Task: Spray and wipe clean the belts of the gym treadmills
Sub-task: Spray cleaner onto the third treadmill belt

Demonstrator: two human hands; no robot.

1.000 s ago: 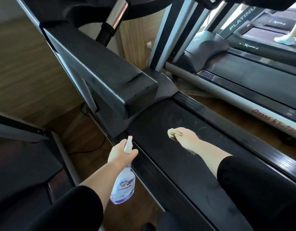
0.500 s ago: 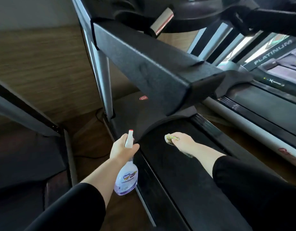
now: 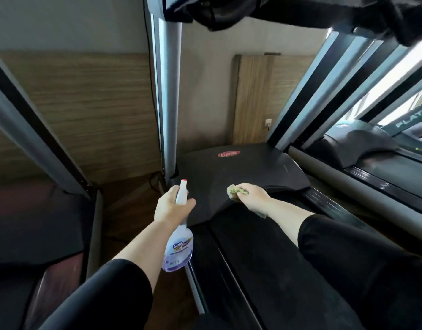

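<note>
The black treadmill belt (image 3: pixel 264 256) runs from the bottom of the view up to the dark motor cover (image 3: pixel 231 172) with its red oval logo. My right hand (image 3: pixel 252 197) presses a small yellow-green cloth (image 3: pixel 235 191) against the front lip of that cover, just above the belt's far end. My left hand (image 3: pixel 173 206) grips the neck of a clear spray bottle (image 3: pixel 179 248) with purple liquid and a white nozzle. The bottle hangs over the belt's left side rail, nozzle pointing up and away.
Grey uprights (image 3: pixel 167 96) rise on both sides of the motor cover, and the console overhangs at the top. A second treadmill (image 3: pixel 381 160) lies close on the right and another machine (image 3: pixel 38 234) on the left. A wood-panelled wall (image 3: pixel 86 110) stands ahead.
The view has tilted up and forward, and the handrail that crossed the frame is gone. My right hand slid the cloth from the belt up onto the motor cover's edge. The bottle stayed in my left hand.
</note>
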